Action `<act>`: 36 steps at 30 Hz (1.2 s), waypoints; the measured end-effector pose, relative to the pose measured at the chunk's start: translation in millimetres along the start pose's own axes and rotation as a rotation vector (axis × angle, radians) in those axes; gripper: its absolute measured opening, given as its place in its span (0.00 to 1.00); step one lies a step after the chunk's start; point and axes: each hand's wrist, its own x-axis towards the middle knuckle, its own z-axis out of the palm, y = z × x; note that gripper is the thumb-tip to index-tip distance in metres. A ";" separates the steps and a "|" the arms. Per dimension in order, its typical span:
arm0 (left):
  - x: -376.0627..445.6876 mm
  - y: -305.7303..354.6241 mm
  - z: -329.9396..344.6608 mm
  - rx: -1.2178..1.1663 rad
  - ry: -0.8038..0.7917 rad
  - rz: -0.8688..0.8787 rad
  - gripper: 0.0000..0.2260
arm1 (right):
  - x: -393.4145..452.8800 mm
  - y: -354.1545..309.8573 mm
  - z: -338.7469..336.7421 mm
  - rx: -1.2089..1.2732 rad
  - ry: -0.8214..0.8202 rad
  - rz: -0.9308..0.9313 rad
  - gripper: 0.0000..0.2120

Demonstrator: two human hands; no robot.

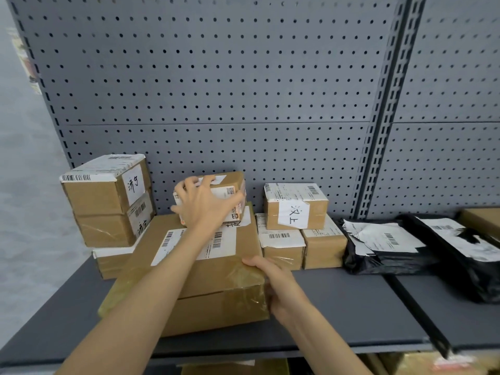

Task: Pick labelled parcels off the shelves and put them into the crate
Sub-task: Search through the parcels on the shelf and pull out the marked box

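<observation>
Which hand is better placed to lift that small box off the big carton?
Left. The left hand already grips the small box from above, while the right hand holds the big carton at its near right corner.

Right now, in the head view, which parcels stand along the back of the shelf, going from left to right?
Two stacked boxes → small box under the left hand → hand-labelled box → black mailer bags.

Small labelled parcel [230, 194] tilted atop large taped brown parcel [216, 280] at shelf [351, 307] front.
</observation>
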 end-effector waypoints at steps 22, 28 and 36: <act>17.9 -16.2 -95.7 -0.249 0.242 0.039 0.31 | -43.5 -39.5 -14.7 0.034 -0.052 -0.257 0.39; 30.0 -2.3 -105.7 -0.273 0.307 0.080 0.31 | -66.2 -52.5 -30.2 0.041 -0.047 -0.334 0.39; 36.0 -2.3 -94.9 -0.350 0.330 0.108 0.34 | -82.9 -76.7 -64.2 0.053 0.035 -0.409 0.34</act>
